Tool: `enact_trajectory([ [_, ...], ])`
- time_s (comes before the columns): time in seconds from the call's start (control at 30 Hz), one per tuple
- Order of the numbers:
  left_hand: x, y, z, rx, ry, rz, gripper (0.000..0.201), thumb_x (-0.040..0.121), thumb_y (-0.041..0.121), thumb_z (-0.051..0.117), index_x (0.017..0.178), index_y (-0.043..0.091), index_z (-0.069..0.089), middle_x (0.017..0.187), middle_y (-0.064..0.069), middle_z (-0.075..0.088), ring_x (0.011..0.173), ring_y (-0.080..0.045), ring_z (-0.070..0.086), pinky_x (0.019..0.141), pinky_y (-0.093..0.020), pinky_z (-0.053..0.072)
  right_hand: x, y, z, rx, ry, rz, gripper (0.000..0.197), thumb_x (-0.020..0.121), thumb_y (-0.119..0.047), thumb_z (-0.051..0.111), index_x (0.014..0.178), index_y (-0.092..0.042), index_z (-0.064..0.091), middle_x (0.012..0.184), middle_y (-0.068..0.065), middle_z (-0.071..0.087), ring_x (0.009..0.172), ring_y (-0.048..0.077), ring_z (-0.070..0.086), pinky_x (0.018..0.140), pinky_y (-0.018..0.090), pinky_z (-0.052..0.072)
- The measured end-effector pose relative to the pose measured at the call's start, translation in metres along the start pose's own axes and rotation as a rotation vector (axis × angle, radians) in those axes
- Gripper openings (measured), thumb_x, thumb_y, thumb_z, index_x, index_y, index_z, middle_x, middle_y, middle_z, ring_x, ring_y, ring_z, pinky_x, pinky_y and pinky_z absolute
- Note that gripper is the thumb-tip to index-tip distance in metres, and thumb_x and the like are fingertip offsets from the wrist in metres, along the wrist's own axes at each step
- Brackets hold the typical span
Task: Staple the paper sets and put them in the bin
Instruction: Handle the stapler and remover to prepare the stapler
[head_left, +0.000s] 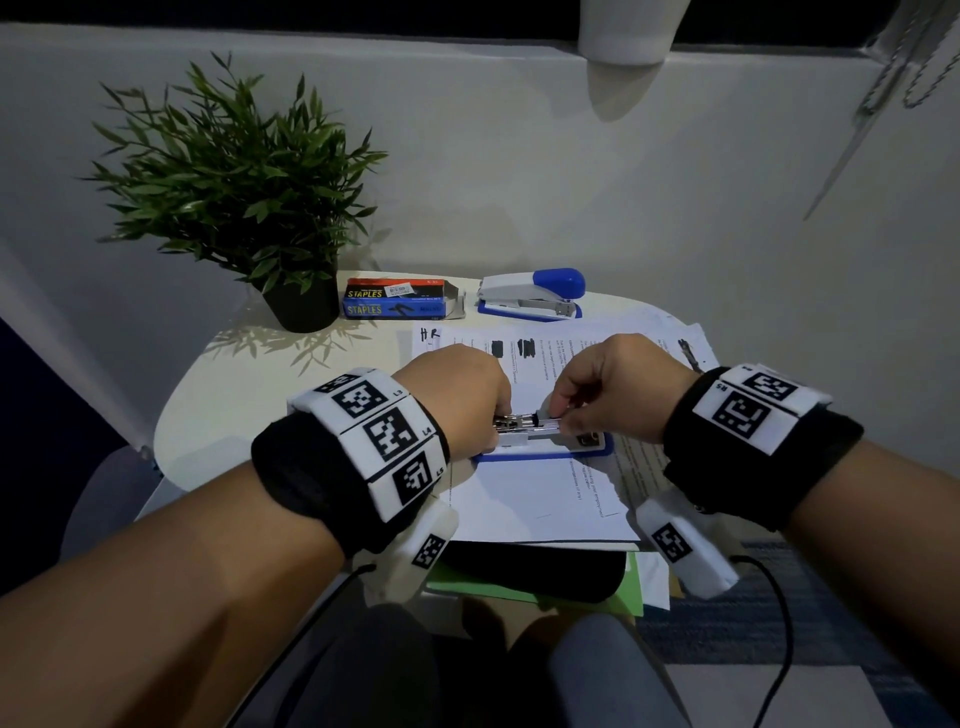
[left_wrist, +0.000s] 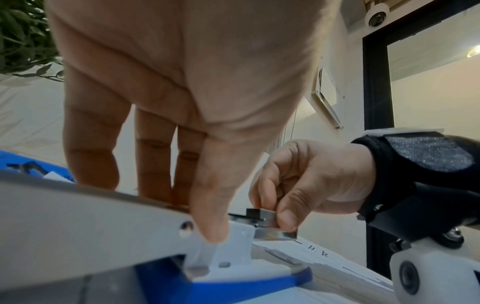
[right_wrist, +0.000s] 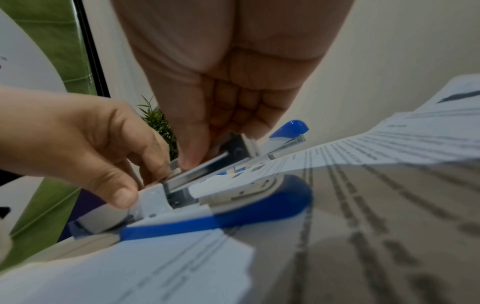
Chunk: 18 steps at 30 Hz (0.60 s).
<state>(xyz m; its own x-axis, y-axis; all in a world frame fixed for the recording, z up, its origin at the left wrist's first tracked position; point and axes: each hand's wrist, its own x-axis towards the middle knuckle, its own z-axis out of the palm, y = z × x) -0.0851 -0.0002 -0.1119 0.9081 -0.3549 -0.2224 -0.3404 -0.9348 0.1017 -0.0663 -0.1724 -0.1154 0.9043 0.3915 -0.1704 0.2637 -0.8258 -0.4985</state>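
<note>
A blue and white stapler (head_left: 550, 449) lies swung wide on a printed paper sheet (head_left: 540, 499) in the middle of the table. My left hand (head_left: 493, 422) pinches its rear hinge end, thumb (left_wrist: 211, 222) on the near side and fingers behind. My right hand (head_left: 560, 415) pinches the stapler's metal magazine (left_wrist: 272, 231) between thumb and forefinger. In the right wrist view the magazine (right_wrist: 200, 170) slopes up from the blue base (right_wrist: 233, 214). Whether staples lie in it is hidden by the fingers. No bin shows in any view.
A second, closed stapler (head_left: 535, 296) and a staples box (head_left: 395, 302) with its end flap open stand at the back of the round table (head_left: 249, 395). A potted plant (head_left: 244, 182) is back left. More papers (head_left: 675, 338) spread right. A green folder (head_left: 524, 590) lies at the near edge.
</note>
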Motion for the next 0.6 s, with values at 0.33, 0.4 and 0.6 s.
enact_trajectory([
  [0.33, 0.0000, 0.0001, -0.0005, -0.014, -0.004, -0.004, 0.026, 0.086, 0.023, 0.063, 0.112, 0.025, 0.069, 0.106, 0.005, 0.065, 0.098, -0.015, 0.056, 0.077, -0.024, 0.044, 0.0000, 0.0027, 0.0025, 0.039, 0.038, 0.017, 0.016, 0.071, -0.006, 0.080, 0.078, -0.019, 0.076, 0.084, -0.002, 0.073, 0.066, 0.001, 0.058, 0.070, 0.014, 0.050],
  [0.4, 0.0007, 0.0000, -0.0004, -0.017, -0.004, -0.005, 0.027, 0.087, 0.023, 0.062, 0.113, 0.025, 0.068, 0.107, 0.005, 0.064, 0.099, -0.015, 0.056, 0.079, -0.025, 0.045, -0.0003, 0.0036, 0.0030, 0.042, 0.046, 0.018, 0.016, 0.070, -0.007, 0.081, 0.078, -0.019, 0.076, 0.084, -0.002, 0.073, 0.068, 0.003, 0.059, 0.073, 0.018, 0.052],
  [0.6, 0.0006, 0.0001, -0.0005, -0.016, 0.000, -0.009, 0.026, 0.086, 0.022, 0.063, 0.111, 0.026, 0.069, 0.105, 0.005, 0.064, 0.097, -0.015, 0.056, 0.076, -0.024, 0.044, 0.0027, 0.0048, 0.0070, -0.023, 0.018, -0.004, 0.014, 0.071, -0.013, 0.080, 0.074, -0.025, 0.074, 0.090, -0.007, 0.071, 0.084, 0.010, 0.063, 0.083, 0.032, 0.053],
])
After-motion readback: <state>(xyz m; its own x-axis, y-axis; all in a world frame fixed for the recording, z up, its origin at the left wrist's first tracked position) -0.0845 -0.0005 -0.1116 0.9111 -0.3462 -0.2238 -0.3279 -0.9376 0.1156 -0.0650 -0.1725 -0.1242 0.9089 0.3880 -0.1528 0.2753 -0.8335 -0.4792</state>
